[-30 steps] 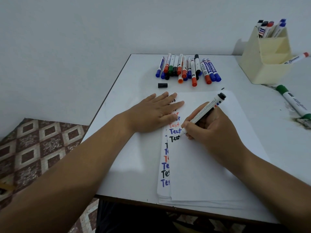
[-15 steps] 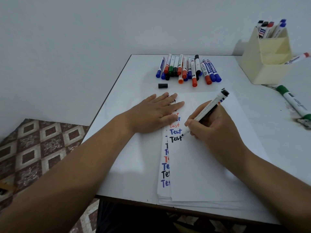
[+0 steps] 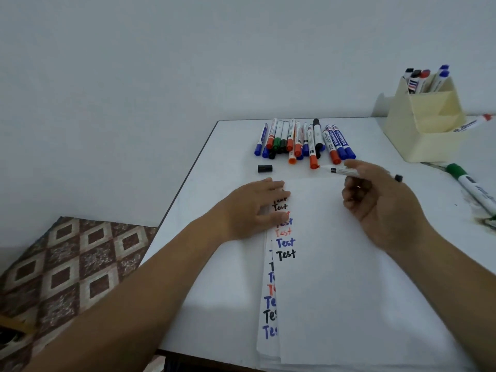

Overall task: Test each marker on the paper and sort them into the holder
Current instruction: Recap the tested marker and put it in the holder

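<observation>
My right hand (image 3: 381, 205) holds an uncapped black marker (image 3: 343, 171) above the top of the paper (image 3: 349, 277), its tip pointing left toward the marker row. My left hand (image 3: 252, 208) lies flat on the paper's left side, fingers straight. The word "Test" is written several times down the paper's left edge in black, blue and red. A loose black cap (image 3: 265, 168) lies beyond my left hand. A row of capped markers (image 3: 303, 140) lies at the table's far side. The cream holder (image 3: 424, 124) at the far right holds several markers (image 3: 426, 77).
A green marker (image 3: 472, 187) lies on a smudged patch at the right edge of the white table (image 3: 214, 162). A red-capped marker (image 3: 473, 124) pokes out beside the holder. A patterned floor (image 3: 67, 264) lies beyond the table's left edge.
My right hand has lifted the marker off the paper and swung it up and away, so the tip now points left. The last black "Test" is complete. My left hand stayed on the paper.
</observation>
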Motion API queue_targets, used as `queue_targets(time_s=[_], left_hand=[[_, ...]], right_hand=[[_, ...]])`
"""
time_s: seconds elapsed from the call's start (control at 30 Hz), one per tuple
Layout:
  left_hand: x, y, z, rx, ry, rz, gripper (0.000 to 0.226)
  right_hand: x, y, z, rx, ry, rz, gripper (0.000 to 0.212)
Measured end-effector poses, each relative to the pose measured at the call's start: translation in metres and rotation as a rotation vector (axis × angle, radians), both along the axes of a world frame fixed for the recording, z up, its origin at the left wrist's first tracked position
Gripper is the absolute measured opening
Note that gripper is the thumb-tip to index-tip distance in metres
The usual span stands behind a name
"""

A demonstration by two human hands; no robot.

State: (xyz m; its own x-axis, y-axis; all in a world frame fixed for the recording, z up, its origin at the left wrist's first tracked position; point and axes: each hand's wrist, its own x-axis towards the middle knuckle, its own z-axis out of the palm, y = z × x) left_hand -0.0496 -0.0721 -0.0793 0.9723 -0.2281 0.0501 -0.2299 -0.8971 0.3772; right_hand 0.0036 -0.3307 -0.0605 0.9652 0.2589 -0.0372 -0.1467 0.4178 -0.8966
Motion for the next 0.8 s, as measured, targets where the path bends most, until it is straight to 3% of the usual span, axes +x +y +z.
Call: queue_targets(time_s=[0.07, 0.13, 0.23, 0.4, 0.47, 0.53, 0.8], left_hand=[[0.003, 0.001, 0.003, -0.198, -0.091, 0.135, 0.045], [0.01, 0.004, 0.005, -0.278, -0.206, 0.283, 0.034], [0.026, 0.012, 0.005, -0.187, -0.256, 0.452, 0.033], [0.043, 0.007, 0.01, -0.038, -0.153, 0.524, 0.047], [0.051, 0.003, 0.014, 0.06, -0.15, 0.488, 0.04], [0.056, 0.0, 0.016, 0.08, -0.174, 0.478, 0.026], [0.044, -0.016, 0.02, -0.406, -0.178, 0.462, 0.019]], right_hand=[[0.0, -0.002, -0.004, 0.031, -0.017, 0.05, 0.032], [0.0, -0.001, -0.005, 0.013, -0.033, 0.032, 0.033], [-0.001, 0.002, -0.003, -0.02, -0.011, -0.032, 0.013], [-0.001, 0.002, -0.003, -0.106, -0.099, -0.031, 0.011], [-0.001, 0.001, -0.005, -0.136, -0.109, -0.023, 0.004], [0.0, 0.001, -0.007, -0.146, -0.106, -0.024, 0.009], [0.003, 0.003, -0.007, -0.146, -0.066, 0.0, 0.015]])
